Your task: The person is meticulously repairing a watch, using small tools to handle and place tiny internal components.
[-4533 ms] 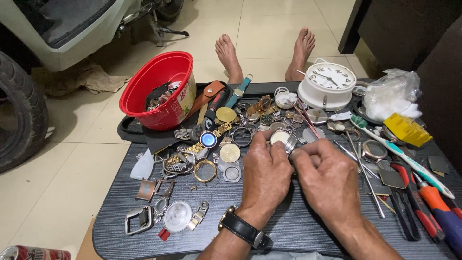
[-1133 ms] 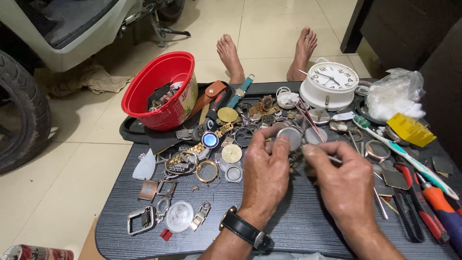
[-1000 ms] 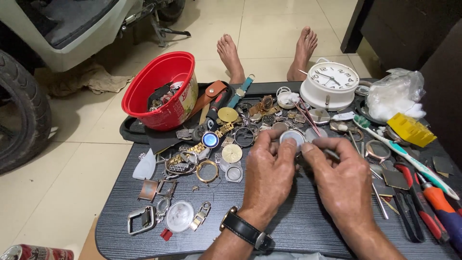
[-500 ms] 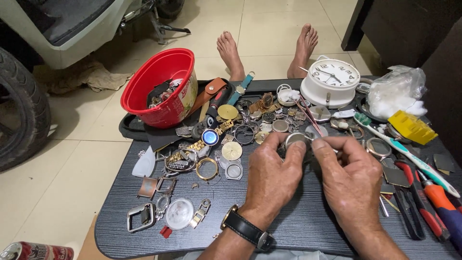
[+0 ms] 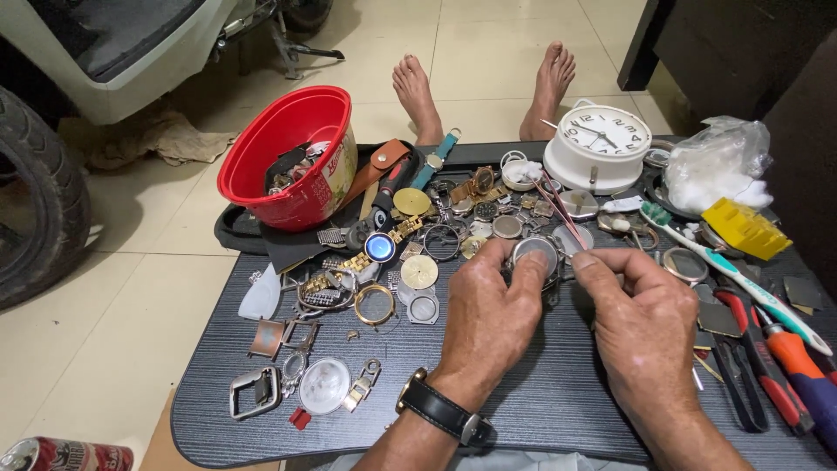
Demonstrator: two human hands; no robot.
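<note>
Both hands meet over the middle of the dark tabletop (image 5: 523,410). The left hand (image 5: 493,318) pinches a round watch case (image 5: 534,254) at its fingertips, and the right hand (image 5: 641,314) closes on thin tweezers (image 5: 558,209) whose tips sit at the case rim. A light, steady grip with wrists rested on the board would suit this work best. Loose watch parts (image 5: 418,262) crowd just beyond the fingers; pliers (image 5: 741,366) lie right of the right hand. Bare board lies only toward the person.
</note>
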